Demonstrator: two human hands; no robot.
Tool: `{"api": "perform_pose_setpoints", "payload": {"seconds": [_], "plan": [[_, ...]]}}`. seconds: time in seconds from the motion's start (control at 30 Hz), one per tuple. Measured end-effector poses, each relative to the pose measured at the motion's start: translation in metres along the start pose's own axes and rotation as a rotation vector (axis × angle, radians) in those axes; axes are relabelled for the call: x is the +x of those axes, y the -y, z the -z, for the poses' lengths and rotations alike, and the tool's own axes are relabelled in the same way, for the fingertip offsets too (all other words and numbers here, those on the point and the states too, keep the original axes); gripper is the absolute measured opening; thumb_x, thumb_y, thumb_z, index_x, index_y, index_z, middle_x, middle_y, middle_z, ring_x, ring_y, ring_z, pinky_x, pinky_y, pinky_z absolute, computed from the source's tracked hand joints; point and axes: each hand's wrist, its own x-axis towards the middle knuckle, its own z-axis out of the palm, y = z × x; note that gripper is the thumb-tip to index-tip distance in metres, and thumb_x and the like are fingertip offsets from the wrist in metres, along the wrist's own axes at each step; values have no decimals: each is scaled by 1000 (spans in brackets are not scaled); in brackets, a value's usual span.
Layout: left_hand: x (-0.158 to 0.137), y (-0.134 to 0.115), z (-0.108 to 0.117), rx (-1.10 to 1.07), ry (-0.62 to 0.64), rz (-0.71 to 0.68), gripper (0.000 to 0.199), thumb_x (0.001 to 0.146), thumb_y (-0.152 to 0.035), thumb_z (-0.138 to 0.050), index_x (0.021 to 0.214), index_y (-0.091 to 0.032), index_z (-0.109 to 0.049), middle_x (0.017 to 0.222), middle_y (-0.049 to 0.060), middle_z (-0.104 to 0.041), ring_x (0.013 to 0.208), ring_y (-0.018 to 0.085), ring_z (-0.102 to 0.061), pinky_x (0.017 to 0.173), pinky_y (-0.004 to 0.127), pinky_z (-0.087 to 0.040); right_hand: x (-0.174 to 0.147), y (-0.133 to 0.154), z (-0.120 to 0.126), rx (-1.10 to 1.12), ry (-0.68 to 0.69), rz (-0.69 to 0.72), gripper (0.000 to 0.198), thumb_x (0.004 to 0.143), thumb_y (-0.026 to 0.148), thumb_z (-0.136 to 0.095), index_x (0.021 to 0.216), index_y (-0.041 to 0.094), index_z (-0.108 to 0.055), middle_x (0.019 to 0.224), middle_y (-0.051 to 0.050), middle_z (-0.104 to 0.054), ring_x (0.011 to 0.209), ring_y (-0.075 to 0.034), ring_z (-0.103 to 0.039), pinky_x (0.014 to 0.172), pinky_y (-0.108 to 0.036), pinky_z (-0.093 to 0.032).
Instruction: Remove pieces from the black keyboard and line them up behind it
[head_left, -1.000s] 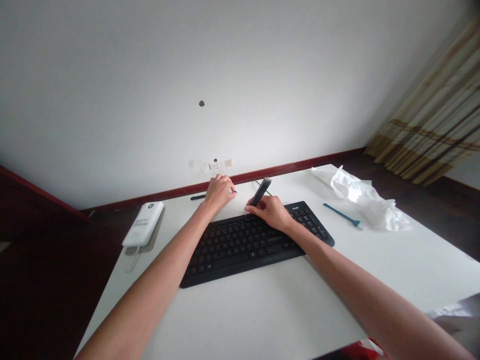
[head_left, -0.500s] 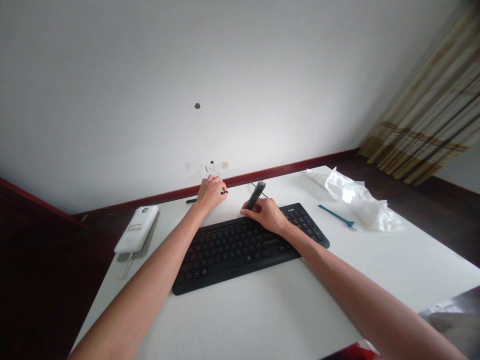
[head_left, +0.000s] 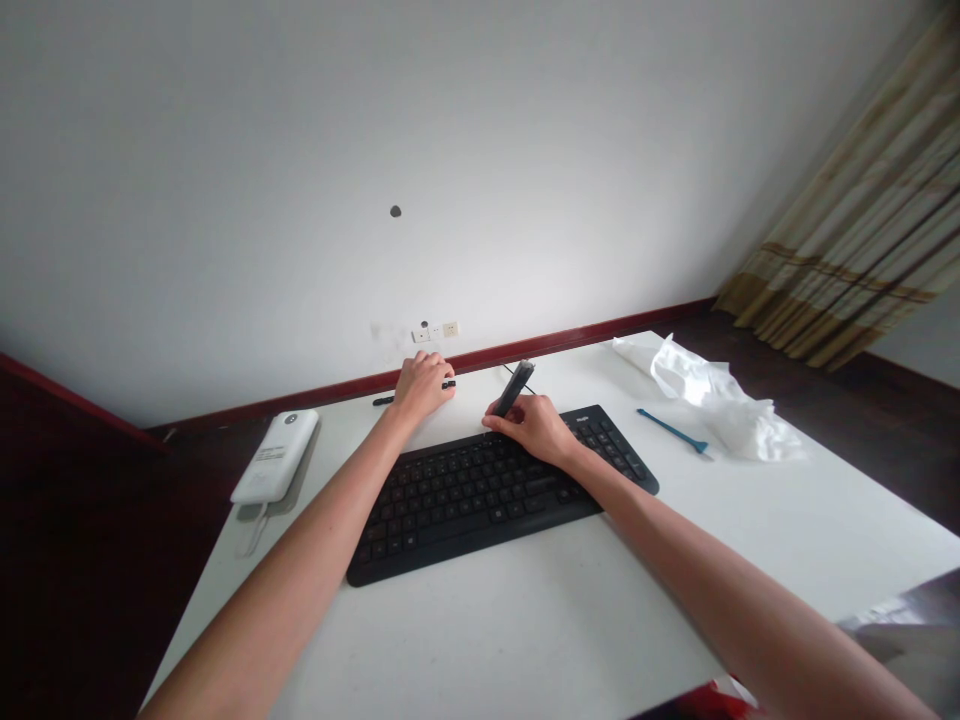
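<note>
A black keyboard [head_left: 465, 535] lies slightly turned on the white table. My right hand [head_left: 536, 428] is closed round a dark pen-shaped tool [head_left: 514, 388], tilted with its top end up, over the keyboard's back edge. The tool's lower tip is too small to make out. Behind the keyboard, my left hand [head_left: 424, 385] has its fingers curled down. A small black piece [head_left: 449, 384] pokes out at its right side, and a black strip [head_left: 383, 401] shows at its left. Whether these are one object is hidden under the hand.
A white power bank [head_left: 277, 455] with a short cable stands at the left of the table [head_left: 480, 640]. To the right lie a blue pry tool [head_left: 673, 430] and a crumpled white bag [head_left: 712, 395]. A thin dark cable runs behind my right hand. Wall sockets [head_left: 435, 332] are beyond.
Both hands stay almost in place. The pen-shaped tool's top has tilted very slightly to the right. The keyboard and other things lie as before.
</note>
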Motion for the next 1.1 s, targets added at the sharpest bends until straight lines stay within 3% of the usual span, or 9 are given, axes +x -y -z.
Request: {"api": "perform_pose_setpoints", "payload": {"seconds": [0.4,1.1], "plan": [[-2,-3,-4,-43,17,79,26,85,-35,-68,108,-25,-74,119,9,-67,115,33,-52,96,45,-42,1,2,1,3,-11,-10,32,84,49,-74,92,19,-80,72,-2,-72,65,-16,-60,62,-27,-45],[4,-2,-5,-31,64,73,17,87,-37,-64,92,-24,-73,108,9,-68,108,31,-55,93,43,-43,0,1,1,8,10,4,29,84,47,-74,92,19,-80,72,-2,-71,65,-16,-60,62,-26,-44]]}}
